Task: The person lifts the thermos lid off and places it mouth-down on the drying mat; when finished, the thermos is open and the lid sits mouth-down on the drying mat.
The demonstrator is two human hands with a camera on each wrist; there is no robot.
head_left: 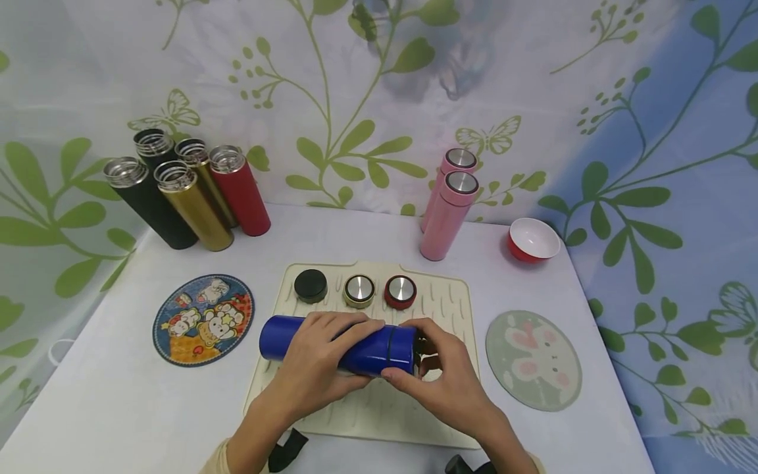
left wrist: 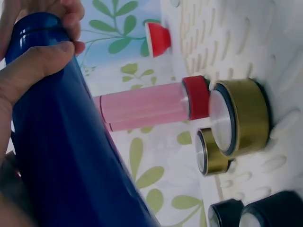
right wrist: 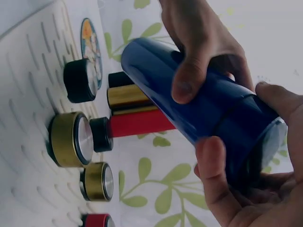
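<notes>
A blue thermos bottle (head_left: 361, 350) lies sideways between my two hands above the cream drying mat (head_left: 379, 411). My left hand (head_left: 322, 349) is wrapped around its body, thumb underneath and fingers over the top. At the lid end, my right hand (head_left: 441, 368) grips the blue lid (head_left: 403, 349) with thumb and fingers. In the right wrist view, the lid's shiny end (right wrist: 274, 137) shows between the right fingers. Behind the bottle, a black lid (head_left: 310, 286), a gold lid (head_left: 358, 290) and a red lid (head_left: 401, 291) stand on the mat.
Several lidless bottles, black, gold and red (head_left: 241, 191), stand at the back left. Two pink bottles (head_left: 447, 214) with lids and a red bowl (head_left: 533, 240) are at the back right. A cartoon round mat (head_left: 203, 320) lies left, a green rabbit mat (head_left: 533, 361) right.
</notes>
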